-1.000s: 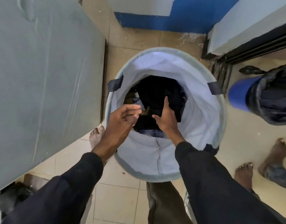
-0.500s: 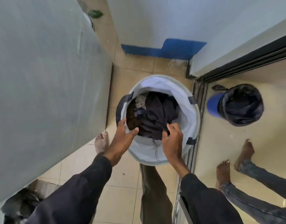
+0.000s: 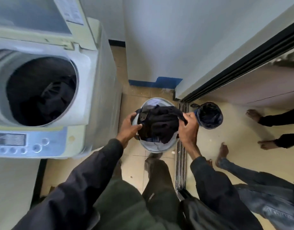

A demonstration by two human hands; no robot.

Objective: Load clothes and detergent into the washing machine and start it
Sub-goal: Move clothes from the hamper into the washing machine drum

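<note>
A white top-loading washing machine (image 3: 86, 67) stands at the left with its lid up. Dark clothing (image 3: 48, 97) lies inside its drum. On the floor to its right stands a pale round laundry basket (image 3: 152, 147). A bundle of dark clothes (image 3: 159, 125) sits above its mouth. My left hand (image 3: 128, 128) grips the bundle's left side. My right hand (image 3: 188, 128) is closed on the fabric at its right edge. The machine's control panel (image 3: 26, 143) faces me at the lower left.
A blue bin lined with a black bag (image 3: 209, 116) stands just right of the basket, past a sliding-door track (image 3: 181, 163). Bare feet of other persons (image 3: 222, 153) are on the floor at the right. A wall corner with a blue base (image 3: 154, 82) is behind the basket.
I have straightened up, so the basket looks smaller and the open washing machine has come into view. Both hands have closed on the dark clothes and raised them to the basket's mouth.
</note>
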